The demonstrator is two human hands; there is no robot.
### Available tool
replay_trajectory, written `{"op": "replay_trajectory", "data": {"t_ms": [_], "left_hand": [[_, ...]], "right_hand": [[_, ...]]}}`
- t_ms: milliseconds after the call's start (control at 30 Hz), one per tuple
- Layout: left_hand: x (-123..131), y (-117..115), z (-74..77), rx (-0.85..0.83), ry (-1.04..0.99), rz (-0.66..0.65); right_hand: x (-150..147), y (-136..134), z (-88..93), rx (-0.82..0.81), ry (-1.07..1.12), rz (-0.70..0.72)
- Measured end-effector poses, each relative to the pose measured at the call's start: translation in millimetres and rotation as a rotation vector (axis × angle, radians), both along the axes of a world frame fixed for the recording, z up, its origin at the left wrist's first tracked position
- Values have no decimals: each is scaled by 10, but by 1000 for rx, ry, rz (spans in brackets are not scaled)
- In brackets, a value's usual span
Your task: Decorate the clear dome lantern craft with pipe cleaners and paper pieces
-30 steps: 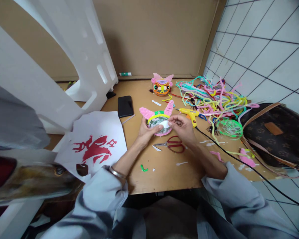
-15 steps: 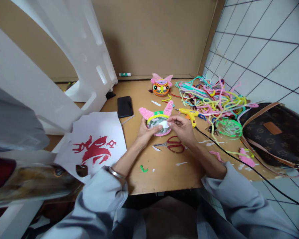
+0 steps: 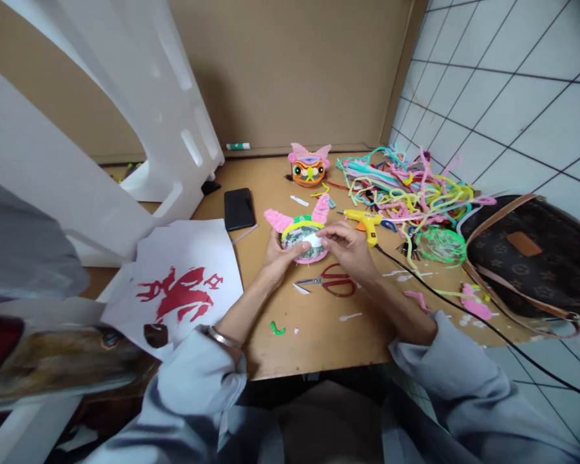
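A round pipe-cleaner craft head (image 3: 297, 236) with pink ears, a yellow band and a pink lower rim is gripped at its left side by my left hand (image 3: 277, 256). My left thumb lies across its front, by a small white piece (image 3: 314, 240). My right hand (image 3: 347, 246) pinches the right end of that white piece against the craft head's front. Just below lie scissors (image 3: 329, 281) with red handles. A yellow glue gun (image 3: 365, 219) rests beyond my right hand. Farther back sits a finished-looking orange lion head (image 3: 310, 169) with pink ears.
Pipe cleaners (image 3: 406, 183) are heaped at the back right, near a green bundle (image 3: 441, 245) and a brown handbag (image 3: 531, 251). A black phone (image 3: 239, 209) and a white sheet with a red design (image 3: 169, 245) lie left. The glue gun's black cord (image 3: 430, 289) crosses the right side.
The whole view has shifted slightly, so things appear a little farther left. Both hands keep their hold on the craft head and the white piece, with hardly any movement.
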State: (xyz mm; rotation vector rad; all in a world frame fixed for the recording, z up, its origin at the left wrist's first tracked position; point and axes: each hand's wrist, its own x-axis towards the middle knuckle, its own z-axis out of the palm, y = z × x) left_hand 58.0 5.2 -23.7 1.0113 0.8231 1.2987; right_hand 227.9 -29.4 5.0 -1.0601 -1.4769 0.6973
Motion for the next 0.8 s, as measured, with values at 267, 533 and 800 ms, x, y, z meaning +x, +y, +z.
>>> {"op": "replay_trajectory", "data": {"t_ms": [267, 533, 800], "left_hand": [[0, -3, 13, 50, 14, -46], [12, -3, 16, 46, 19, -33], [9, 11, -4, 16, -9, -22]], "right_hand": [[27, 17, -16, -12, -35, 14], [28, 15, -6, -11, -39, 12], [103, 67, 2, -45, -22, 32]]}}
